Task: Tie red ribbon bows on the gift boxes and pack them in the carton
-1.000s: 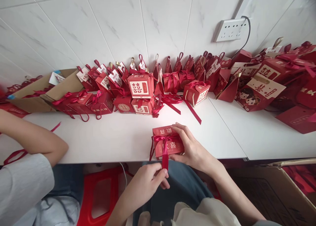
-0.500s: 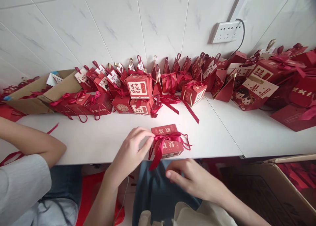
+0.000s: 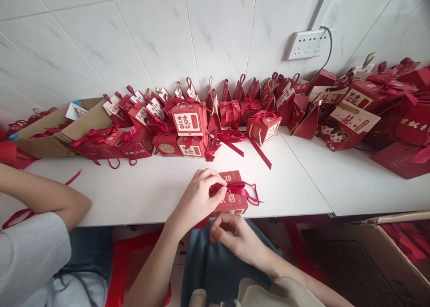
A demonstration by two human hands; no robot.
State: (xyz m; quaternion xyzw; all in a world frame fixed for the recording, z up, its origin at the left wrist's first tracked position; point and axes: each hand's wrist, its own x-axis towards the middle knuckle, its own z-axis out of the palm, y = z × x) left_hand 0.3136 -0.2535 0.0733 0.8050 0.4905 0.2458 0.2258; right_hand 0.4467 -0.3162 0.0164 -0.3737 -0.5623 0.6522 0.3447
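A small red gift box (image 3: 234,206) with pale characters lies near the front edge of the white table. Across its top runs a crimson ribbon bow (image 3: 238,189), and a twisted red cord loops out at its right side. My left hand (image 3: 202,193) is over the box's left part, thumb and fingertips pinched on the bow's left loop. Just below the box, at the table edge, my right hand (image 3: 235,235) has its fingers curled beside the hanging ribbon tail; whether it grips the tail is hidden.
Finished-looking red gift boxes (image 3: 190,119) stand in a row along the tiled wall. An open cardboard box (image 3: 50,143) is at the left, another carton (image 3: 363,253) at the lower right. A co-worker's arm (image 3: 60,197) rests on the table's left side.
My left hand has moved right onto the bow, now covering its left loop. My right hand has shifted left and up toward the box and the ribbon tail.
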